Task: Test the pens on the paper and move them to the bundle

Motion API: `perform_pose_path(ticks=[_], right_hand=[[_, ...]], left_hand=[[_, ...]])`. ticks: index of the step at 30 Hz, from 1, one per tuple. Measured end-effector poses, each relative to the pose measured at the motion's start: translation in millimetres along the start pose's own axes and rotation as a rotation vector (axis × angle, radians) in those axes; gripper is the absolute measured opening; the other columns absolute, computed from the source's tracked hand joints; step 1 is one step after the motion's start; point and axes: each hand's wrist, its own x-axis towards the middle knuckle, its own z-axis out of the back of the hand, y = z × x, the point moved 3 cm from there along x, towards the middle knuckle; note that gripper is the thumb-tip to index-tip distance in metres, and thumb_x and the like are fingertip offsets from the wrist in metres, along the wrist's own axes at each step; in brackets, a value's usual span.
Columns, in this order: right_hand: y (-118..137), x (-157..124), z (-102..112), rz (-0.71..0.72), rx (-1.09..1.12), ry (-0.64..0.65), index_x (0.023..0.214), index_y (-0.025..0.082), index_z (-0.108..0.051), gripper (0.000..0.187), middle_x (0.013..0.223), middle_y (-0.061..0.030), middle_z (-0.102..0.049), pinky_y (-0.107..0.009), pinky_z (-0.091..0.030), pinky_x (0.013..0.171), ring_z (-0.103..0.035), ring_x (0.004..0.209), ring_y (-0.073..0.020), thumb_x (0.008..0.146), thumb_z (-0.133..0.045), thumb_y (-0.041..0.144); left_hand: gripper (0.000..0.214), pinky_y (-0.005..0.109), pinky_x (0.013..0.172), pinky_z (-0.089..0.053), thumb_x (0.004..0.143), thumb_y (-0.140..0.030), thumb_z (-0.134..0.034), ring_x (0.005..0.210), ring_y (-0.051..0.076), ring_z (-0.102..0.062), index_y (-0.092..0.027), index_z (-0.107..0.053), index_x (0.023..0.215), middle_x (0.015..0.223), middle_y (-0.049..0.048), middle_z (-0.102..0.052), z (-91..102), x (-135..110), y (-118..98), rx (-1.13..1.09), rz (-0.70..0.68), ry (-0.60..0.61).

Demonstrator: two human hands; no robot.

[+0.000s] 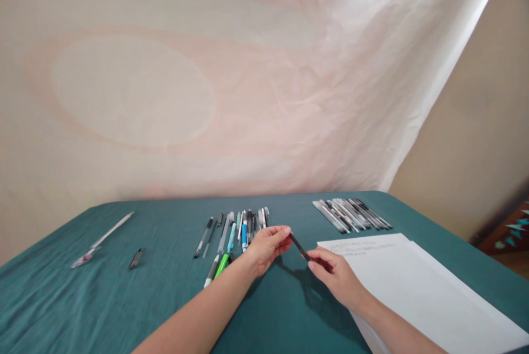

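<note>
A slim black pen (299, 246) is held between my two hands above the green cloth. My left hand (266, 248) pinches its upper left end with thumb and fingers. The lower right end sits in the fingers of my right hand (334, 276). Whether the pen has its cap on, I cannot tell. Just left of my left hand lies a loose group of pens and markers (244, 232), partly hidden by that hand. A bright green marker (222, 265) and a white-and-black pen (212, 270) lie nearest my left forearm.
Sheets of white paper (417, 288) with faint handwriting lie under and beside my right forearm. Behind them is a neat row of several pens (351, 215). At left are a pen cap (135, 258) and a long white stick-like item in a clear wrapper (103, 239). A pale curtain (248, 95) hangs behind the table.
</note>
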Motion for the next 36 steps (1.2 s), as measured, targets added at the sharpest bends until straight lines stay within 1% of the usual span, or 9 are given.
perform_pose_path(ticks=[6, 12, 16, 19, 22, 28, 30, 33, 36], right_hand=[[-3.7, -1.3, -0.4, -0.050, 0.099, -0.026, 0.104, 0.019, -0.057, 0.031, 0.079, -0.0024, -0.057, -0.027, -0.043, 0.064, -0.054, 0.071, -0.0156, 0.082, -0.050, 0.039], [-7.9, 1.1, -2.8, -0.086, 0.169, -0.050, 0.106, 0.018, -0.049, 0.037, 0.077, -0.0025, -0.058, -0.024, -0.039, 0.048, -0.046, 0.049, -0.0095, 0.085, -0.039, 0.047], [-11.4, 2.8, -2.0, -0.078, 0.141, -0.102, 0.102, 0.019, -0.050, 0.034, 0.078, -0.0021, -0.058, -0.025, -0.041, 0.056, -0.052, 0.061, -0.0128, 0.082, -0.047, 0.046], [-12.4, 2.6, -1.3, -0.067, 0.115, -0.137, 0.094, 0.020, -0.049, 0.028, 0.075, 0.0002, -0.055, -0.025, -0.041, 0.059, -0.052, 0.065, -0.0138, 0.078, -0.054, 0.043], [-9.1, 1.6, 0.3, -0.074, 0.083, -0.151, 0.085, 0.019, -0.050, 0.024, 0.072, 0.0004, -0.054, -0.025, -0.040, 0.060, -0.052, 0.065, -0.0145, 0.080, -0.051, 0.043], [-1.2, 2.4, 3.3, -0.062, -0.006, -0.128, 0.061, 0.019, -0.049, 0.038, 0.062, -0.0008, -0.053, -0.027, -0.038, 0.069, -0.054, 0.072, -0.0179, 0.086, -0.037, 0.045], [-4.7, 2.8, 2.0, -0.081, 0.001, -0.137, 0.067, 0.019, -0.051, 0.034, 0.060, 0.0007, -0.050, -0.026, -0.038, 0.065, -0.052, 0.067, -0.0168, 0.086, -0.039, 0.045], [-11.3, 2.4, -0.5, -0.104, 0.036, -0.158, 0.090, 0.020, -0.049, 0.025, 0.061, 0.0043, -0.045, -0.024, -0.035, 0.055, -0.046, 0.057, -0.0137, 0.080, -0.051, 0.043], [-11.4, 1.4, -1.0, -0.085, 0.047, -0.148, 0.085, 0.020, -0.048, 0.023, 0.064, 0.0035, -0.046, -0.024, -0.035, 0.055, -0.045, 0.058, -0.0130, 0.080, -0.051, 0.042]], left_hand=[[0.028, 0.020, 0.065, -0.046, 0.059, -0.030, -0.077, 0.066, 0.010, -0.060, -0.012, -0.064, 0.076, 0.073, 0.0035, -0.065, 3.1, 2.2, 1.9, -0.025, -0.013, -0.031], [0.027, 0.021, 0.066, -0.046, 0.059, -0.028, -0.077, 0.067, 0.010, -0.060, -0.013, -0.064, 0.077, 0.075, 0.0044, -0.066, 5.0, 3.1, 3.3, -0.038, -0.019, -0.047], [0.026, 0.021, 0.068, -0.046, 0.059, -0.026, -0.077, 0.068, 0.010, -0.060, -0.012, -0.065, 0.078, 0.075, 0.0041, -0.065, 2.7, 2.0, 5.5, -0.039, -0.030, -0.036], [0.026, 0.021, 0.068, -0.047, 0.060, -0.025, -0.077, 0.067, 0.010, -0.059, -0.012, -0.065, 0.079, 0.075, 0.0036, -0.065, 1.3, 1.5, 7.3, -0.039, -0.041, -0.027], [0.026, 0.021, 0.068, -0.047, 0.060, -0.025, -0.077, 0.068, 0.010, -0.060, -0.012, -0.066, 0.080, 0.075, 0.0039, -0.065, 1.4, 1.9, 8.4, -0.035, -0.049, -0.022], [0.027, 0.021, 0.069, -0.048, 0.061, -0.026, -0.077, 0.069, 0.010, -0.060, -0.012, -0.066, 0.082, 0.077, 0.0047, -0.065, 2.2, 2.8, 9.0, -0.033, -0.060, -0.001], [0.027, 0.021, 0.069, -0.048, 0.062, -0.026, -0.076, 0.069, 0.010, -0.060, -0.012, -0.066, 0.082, 0.078, 0.0048, -0.065, 2.1, 2.7, 9.5, -0.037, -0.066, 0.002], [0.025, 0.020, 0.069, -0.048, 0.062, -0.024, -0.076, 0.070, 0.010, -0.060, -0.012, -0.066, 0.082, 0.078, 0.0049, -0.065, 2.0, 2.5, 10.3, -0.047, -0.076, 0.001], [0.025, 0.020, 0.069, -0.048, 0.063, -0.024, -0.076, 0.070, 0.010, -0.060, -0.012, -0.066, 0.082, 0.078, 0.0050, -0.065, 2.3, 2.8, 10.7, -0.053, -0.075, -0.001]])
